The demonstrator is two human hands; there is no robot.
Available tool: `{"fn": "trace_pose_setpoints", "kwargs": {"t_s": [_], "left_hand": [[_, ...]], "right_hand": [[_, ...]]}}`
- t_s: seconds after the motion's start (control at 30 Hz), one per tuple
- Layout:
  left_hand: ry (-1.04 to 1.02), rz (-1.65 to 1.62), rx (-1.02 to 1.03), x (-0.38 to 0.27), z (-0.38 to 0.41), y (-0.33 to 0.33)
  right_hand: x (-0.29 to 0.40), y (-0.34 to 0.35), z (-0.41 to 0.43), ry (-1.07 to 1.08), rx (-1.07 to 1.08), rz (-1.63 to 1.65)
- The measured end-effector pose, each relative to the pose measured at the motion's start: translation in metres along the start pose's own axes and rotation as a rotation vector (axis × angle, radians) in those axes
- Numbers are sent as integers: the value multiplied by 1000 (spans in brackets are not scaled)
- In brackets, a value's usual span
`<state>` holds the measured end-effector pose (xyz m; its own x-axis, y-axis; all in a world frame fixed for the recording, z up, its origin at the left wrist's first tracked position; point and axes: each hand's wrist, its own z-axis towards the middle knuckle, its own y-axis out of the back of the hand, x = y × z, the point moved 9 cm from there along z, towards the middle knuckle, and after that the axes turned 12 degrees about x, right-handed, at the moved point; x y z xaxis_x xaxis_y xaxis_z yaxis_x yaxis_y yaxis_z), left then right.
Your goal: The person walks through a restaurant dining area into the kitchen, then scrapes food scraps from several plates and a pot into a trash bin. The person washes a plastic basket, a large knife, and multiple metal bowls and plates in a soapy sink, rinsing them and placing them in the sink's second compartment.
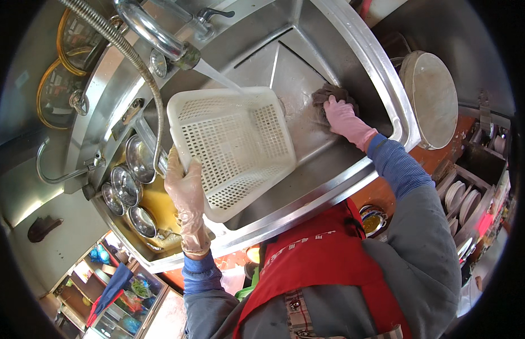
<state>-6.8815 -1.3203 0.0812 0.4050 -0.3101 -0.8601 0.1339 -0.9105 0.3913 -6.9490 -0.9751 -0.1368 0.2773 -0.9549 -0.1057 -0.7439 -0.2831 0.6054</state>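
My left hand [187,186], in a translucent glove, grips the near left rim of a white perforated plastic basket [232,148]. The basket is tilted over the stainless steel sink basin [283,72], its open side towards me. Water runs from the chrome faucet [160,34] onto the basket's far wall. My right hand [345,118], in a pink rubber glove, presses a dark brown cloth [330,99] against the basin floor near its right wall. The fingertips are partly hidden in the cloth's folds.
Several steel bowls [126,190] sit in yellowish water in the left basin. A flexible metal hose [154,97] hangs between basket and bowls. A cleaver [128,116] lies on the sink's back ledge. Glass lids [56,93] lean at the left; a round board [432,99] stands right.
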Motion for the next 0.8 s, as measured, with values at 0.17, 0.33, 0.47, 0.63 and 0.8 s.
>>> {"fn": "trace_pose_setpoints", "kwargs": {"t_s": [0.17, 0.33, 0.47, 0.63, 0.8], "left_hand": [[18, 89, -26, -24, -7, -16], [32, 160, -60, -20, -8, -16], [-34, 178, 10, -26, -3, -30], [-2, 194, -10, -21, -4, -27], [-7, 416, -17, -26, -1, -27]], "right_hand": [[-40, -20, 28, -77, -47, 111], [-21, -8, -12, -110, -24, 87], [-39, -66, 42, -105, 126, 151], [-7, 38, -46, 160, 12, 459], [57, 97, -46, 400, -55, 967]]}}
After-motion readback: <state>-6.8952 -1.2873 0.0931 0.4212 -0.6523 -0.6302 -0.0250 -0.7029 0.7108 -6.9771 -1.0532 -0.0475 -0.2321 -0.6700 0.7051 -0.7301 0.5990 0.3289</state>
